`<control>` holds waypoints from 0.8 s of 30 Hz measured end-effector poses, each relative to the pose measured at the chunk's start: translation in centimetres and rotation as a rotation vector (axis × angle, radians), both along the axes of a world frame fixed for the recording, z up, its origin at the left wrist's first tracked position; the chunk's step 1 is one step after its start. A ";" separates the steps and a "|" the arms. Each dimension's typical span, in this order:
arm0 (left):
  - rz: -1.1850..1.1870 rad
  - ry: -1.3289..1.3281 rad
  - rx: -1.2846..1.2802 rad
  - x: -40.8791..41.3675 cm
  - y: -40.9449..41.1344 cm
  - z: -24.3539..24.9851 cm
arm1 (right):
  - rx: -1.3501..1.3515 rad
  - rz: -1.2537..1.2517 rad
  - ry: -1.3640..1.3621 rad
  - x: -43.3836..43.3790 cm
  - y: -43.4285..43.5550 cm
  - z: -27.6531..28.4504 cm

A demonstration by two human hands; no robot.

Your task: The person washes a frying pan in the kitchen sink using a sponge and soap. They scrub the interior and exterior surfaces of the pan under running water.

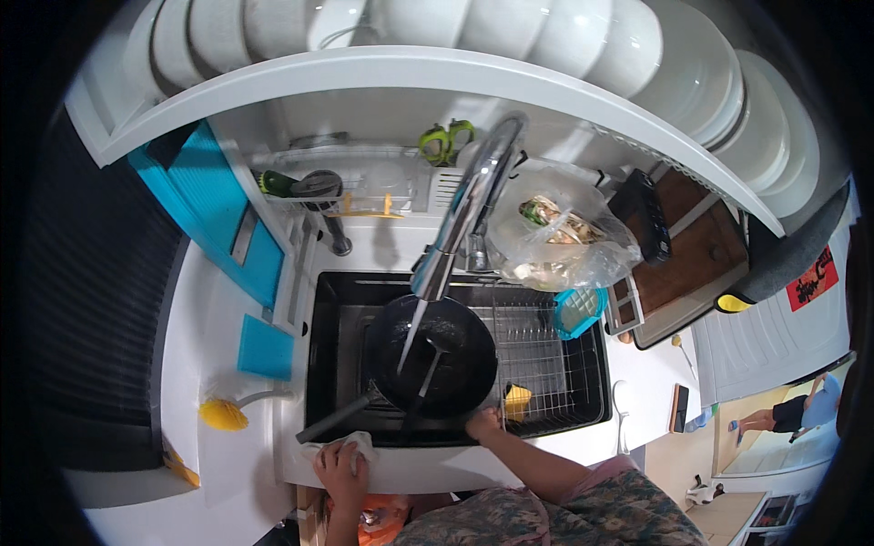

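Observation:
A dark wok (437, 368) lies in the black sink (317, 341), its handle pointing toward the lower left. Water runs from the chrome faucet (444, 252) into it, and a long-handled utensil (430, 372) rests inside. My left hand (343, 471) presses on a white cloth (362, 447) at the front edge of the sink, just below the wok's handle. By the wok's lower right rim is my right hand (485, 424), fingers curled; whether it grips the rim cannot be told. A yellow sponge (517, 401) sits right of it in the wire basket (536, 355).
A yellow-bristled brush (224, 413) and a blue mat (265, 348) lie left of the sink. A plastic bag of food scraps (560, 239) hangs behind. At right are a white spoon (621, 409) and a phone (679, 408). A plate rack (437, 61) spans overhead. Another person (785, 413) stands far right.

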State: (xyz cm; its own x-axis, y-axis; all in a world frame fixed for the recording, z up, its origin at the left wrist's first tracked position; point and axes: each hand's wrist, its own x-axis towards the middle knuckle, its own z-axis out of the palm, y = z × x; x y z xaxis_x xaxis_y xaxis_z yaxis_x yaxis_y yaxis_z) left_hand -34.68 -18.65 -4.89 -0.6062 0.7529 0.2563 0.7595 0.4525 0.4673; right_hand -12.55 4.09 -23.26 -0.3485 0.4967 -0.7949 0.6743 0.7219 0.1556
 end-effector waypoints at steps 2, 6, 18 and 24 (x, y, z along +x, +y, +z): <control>-0.008 -0.002 0.003 0.0 0.6 -0.5 | -0.246 -0.422 -0.175 -0.5 3.1 -2.5; 0.016 0.004 -0.006 -0.1 0.1 -0.4 | 0.579 -1.595 -0.116 -3.2 2.6 -6.3; 0.042 -0.016 0.007 -0.3 0.6 0.1 | -0.028 -0.596 -0.295 -1.0 2.3 -2.7; 0.041 -0.039 0.025 -0.3 1.4 -0.1 | 0.259 -1.039 -0.097 3.2 4.4 -8.0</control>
State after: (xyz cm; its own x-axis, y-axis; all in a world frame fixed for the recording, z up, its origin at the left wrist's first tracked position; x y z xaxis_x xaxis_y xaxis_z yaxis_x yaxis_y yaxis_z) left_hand -34.97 -17.28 -4.95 -0.6461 0.7209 0.2507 0.7218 0.4702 0.5079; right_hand -9.33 8.47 -31.27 0.4003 0.6708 -0.6243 0.9154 -0.2601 0.3074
